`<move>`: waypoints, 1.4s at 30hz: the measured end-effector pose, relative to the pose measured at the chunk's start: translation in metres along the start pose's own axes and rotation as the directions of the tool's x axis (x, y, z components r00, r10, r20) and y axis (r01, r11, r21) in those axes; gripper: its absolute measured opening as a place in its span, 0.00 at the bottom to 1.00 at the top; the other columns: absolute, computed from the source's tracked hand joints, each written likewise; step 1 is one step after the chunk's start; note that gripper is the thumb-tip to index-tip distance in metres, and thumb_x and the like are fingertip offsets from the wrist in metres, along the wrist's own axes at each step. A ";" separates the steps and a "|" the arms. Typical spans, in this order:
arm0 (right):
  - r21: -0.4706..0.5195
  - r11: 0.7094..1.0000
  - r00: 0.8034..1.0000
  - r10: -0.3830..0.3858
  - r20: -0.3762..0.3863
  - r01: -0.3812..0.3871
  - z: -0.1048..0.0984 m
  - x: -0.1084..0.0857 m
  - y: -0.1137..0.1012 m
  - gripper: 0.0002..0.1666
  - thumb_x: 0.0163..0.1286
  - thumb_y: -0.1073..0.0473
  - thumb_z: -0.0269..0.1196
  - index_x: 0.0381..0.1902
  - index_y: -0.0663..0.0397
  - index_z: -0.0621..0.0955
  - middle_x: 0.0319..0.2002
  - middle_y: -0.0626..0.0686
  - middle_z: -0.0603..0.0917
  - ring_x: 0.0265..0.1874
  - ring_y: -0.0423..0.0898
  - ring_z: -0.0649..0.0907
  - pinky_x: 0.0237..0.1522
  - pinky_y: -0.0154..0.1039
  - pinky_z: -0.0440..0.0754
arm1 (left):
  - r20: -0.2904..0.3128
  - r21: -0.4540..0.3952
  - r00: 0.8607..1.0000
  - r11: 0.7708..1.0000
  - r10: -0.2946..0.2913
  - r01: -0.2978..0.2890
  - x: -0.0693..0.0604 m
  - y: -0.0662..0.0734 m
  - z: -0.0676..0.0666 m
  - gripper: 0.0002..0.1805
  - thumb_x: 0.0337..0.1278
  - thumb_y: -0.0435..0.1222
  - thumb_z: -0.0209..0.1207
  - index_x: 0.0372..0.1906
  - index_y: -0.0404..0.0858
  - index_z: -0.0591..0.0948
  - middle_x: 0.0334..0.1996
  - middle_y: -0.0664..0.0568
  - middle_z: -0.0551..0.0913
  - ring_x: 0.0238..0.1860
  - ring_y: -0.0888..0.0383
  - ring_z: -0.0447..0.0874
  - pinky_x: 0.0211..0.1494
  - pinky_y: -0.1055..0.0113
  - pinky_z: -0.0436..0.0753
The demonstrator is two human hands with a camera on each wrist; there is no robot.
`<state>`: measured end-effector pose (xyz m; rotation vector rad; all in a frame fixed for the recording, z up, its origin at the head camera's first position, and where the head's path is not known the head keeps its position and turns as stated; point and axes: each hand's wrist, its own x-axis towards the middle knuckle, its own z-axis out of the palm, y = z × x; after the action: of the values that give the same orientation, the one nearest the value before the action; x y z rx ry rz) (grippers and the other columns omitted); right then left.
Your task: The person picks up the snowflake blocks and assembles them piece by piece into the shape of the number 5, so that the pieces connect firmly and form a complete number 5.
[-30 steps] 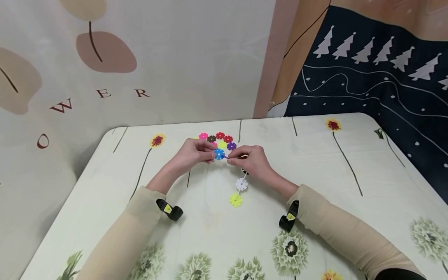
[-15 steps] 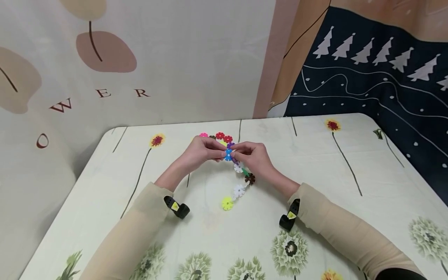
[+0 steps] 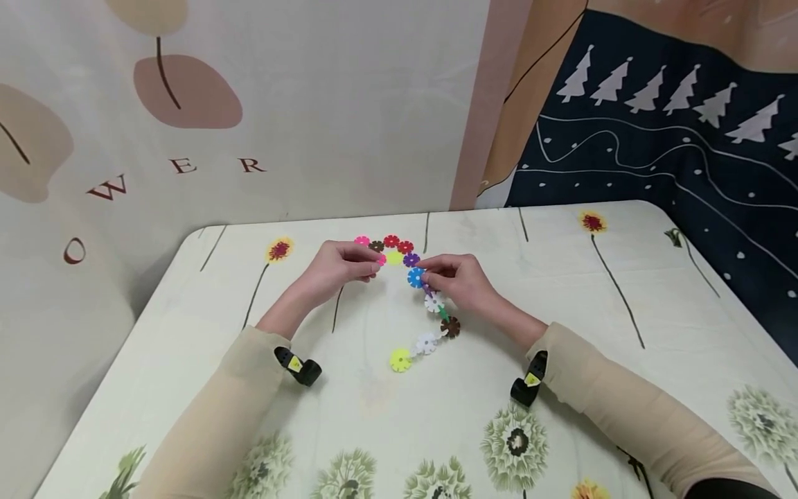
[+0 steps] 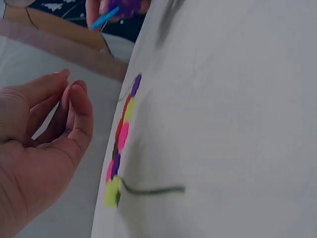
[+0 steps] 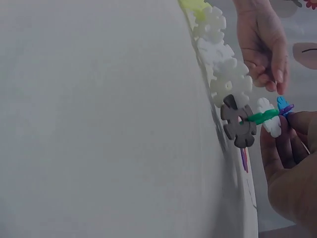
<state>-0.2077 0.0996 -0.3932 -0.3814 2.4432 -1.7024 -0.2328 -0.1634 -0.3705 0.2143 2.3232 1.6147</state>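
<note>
My right grip (image 3: pixel 460 281) pinches the disc chain (image 3: pixel 433 303) near its blue end (image 3: pixel 415 278), trailing toward the bench (image 3: pixel 368 423) front edge — likely light, stiff, best held by rims. My left grip (image 3: pixel 339 269) curls loosely, empty, beside loose discs (image 3: pixel 391 241) along the back edge.

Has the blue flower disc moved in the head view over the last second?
Yes, to the right: the blue disc was below the left one of the two red discs on the table; now it sits lower right of both.
</note>
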 end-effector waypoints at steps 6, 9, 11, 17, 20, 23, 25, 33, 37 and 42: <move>0.016 1.000 1.000 0.022 0.000 -0.022 -0.009 -0.003 0.004 0.15 0.73 0.64 0.66 0.55 0.60 0.87 0.44 0.55 0.88 0.37 0.48 0.85 0.40 0.32 0.85 | -0.110 0.105 0.994 0.994 0.018 -0.007 0.007 -0.018 -0.021 0.17 0.69 0.36 0.66 0.58 0.34 0.84 0.50 0.43 0.86 0.46 0.47 0.85 0.50 0.62 0.86; 0.033 0.999 0.999 0.036 0.004 -0.036 -0.011 -0.004 0.006 0.15 0.73 0.65 0.66 0.55 0.61 0.86 0.44 0.56 0.88 0.37 0.48 0.85 0.40 0.32 0.85 | -0.156 0.161 0.987 0.987 0.033 -0.008 0.010 -0.027 -0.029 0.17 0.69 0.35 0.65 0.58 0.33 0.84 0.51 0.42 0.85 0.47 0.49 0.85 0.49 0.65 0.86; 0.042 0.998 0.999 0.038 0.006 -0.038 -0.013 -0.006 0.007 0.15 0.73 0.65 0.66 0.55 0.62 0.86 0.43 0.57 0.88 0.36 0.47 0.86 0.40 0.33 0.86 | -0.178 0.185 0.983 0.983 0.041 -0.007 0.012 -0.031 -0.033 0.16 0.69 0.34 0.65 0.58 0.33 0.84 0.51 0.41 0.85 0.47 0.49 0.85 0.46 0.67 0.86; 0.071 0.997 1.000 0.029 0.007 -0.029 -0.017 -0.007 0.008 0.14 0.72 0.67 0.66 0.54 0.65 0.85 0.43 0.58 0.88 0.34 0.45 0.87 0.40 0.33 0.86 | -0.197 0.237 0.979 0.972 0.050 -0.002 0.016 -0.041 -0.039 0.15 0.68 0.30 0.64 0.56 0.30 0.84 0.49 0.38 0.86 0.44 0.49 0.84 0.40 0.71 0.82; 0.086 0.996 0.999 0.033 0.007 -0.033 -0.017 -0.007 0.009 0.14 0.72 0.68 0.66 0.54 0.66 0.85 0.42 0.58 0.88 0.34 0.45 0.87 0.40 0.33 0.87 | -0.200 0.264 0.979 0.965 0.048 0.006 0.016 -0.043 -0.039 0.15 0.65 0.29 0.66 0.56 0.31 0.85 0.48 0.39 0.85 0.46 0.50 0.83 0.41 0.70 0.81; 0.096 0.994 0.999 0.041 0.000 -0.041 -0.017 -0.007 0.009 0.14 0.72 0.68 0.66 0.54 0.66 0.85 0.42 0.59 0.88 0.33 0.44 0.87 0.40 0.34 0.87 | -0.207 0.288 0.978 0.957 0.039 0.023 0.017 -0.044 -0.039 0.16 0.63 0.30 0.68 0.54 0.31 0.85 0.48 0.40 0.85 0.47 0.49 0.82 0.44 0.66 0.81; 0.100 0.994 0.999 0.039 -0.003 -0.038 -0.017 -0.008 0.009 0.14 0.72 0.68 0.66 0.53 0.67 0.85 0.42 0.59 0.88 0.33 0.44 0.87 0.40 0.34 0.87 | -0.211 0.301 0.977 0.953 0.027 0.039 0.017 -0.044 -0.040 0.16 0.62 0.30 0.69 0.54 0.31 0.85 0.48 0.40 0.85 0.48 0.48 0.82 0.47 0.63 0.81; 0.091 0.995 0.999 0.050 -0.011 -0.049 -0.017 -0.010 0.012 0.14 0.72 0.67 0.66 0.53 0.66 0.85 0.41 0.58 0.88 0.33 0.43 0.85 0.38 0.33 0.86 | -0.182 0.357 0.983 0.933 0.018 0.049 0.014 -0.041 -0.041 0.19 0.58 0.31 0.71 0.54 0.31 0.85 0.46 0.40 0.84 0.46 0.48 0.79 0.48 0.59 0.78; 0.109 0.993 0.998 0.055 -0.007 -0.054 -0.017 -0.010 0.014 0.14 0.72 0.68 0.66 0.54 0.68 0.85 0.42 0.59 0.88 0.33 0.42 0.86 0.39 0.34 0.87 | -0.135 0.386 0.991 0.921 -0.002 0.055 0.010 -0.039 -0.040 0.18 0.57 0.31 0.72 0.53 0.33 0.86 0.43 0.43 0.83 0.43 0.49 0.76 0.46 0.60 0.76; 0.110 0.992 0.997 0.069 -0.020 -0.067 -0.017 -0.010 0.014 0.15 0.72 0.68 0.66 0.55 0.65 0.85 0.43 0.58 0.88 0.33 0.43 0.86 0.40 0.34 0.87 | -0.089 0.404 0.996 0.914 -0.004 0.039 0.003 -0.037 -0.037 0.17 0.58 0.32 0.72 0.53 0.35 0.87 0.42 0.44 0.84 0.42 0.49 0.75 0.45 0.61 0.76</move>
<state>-0.2041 0.1218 -0.4006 -0.2633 2.3373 -1.8120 -0.2464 -0.2085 -0.3933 0.2098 2.6986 1.1314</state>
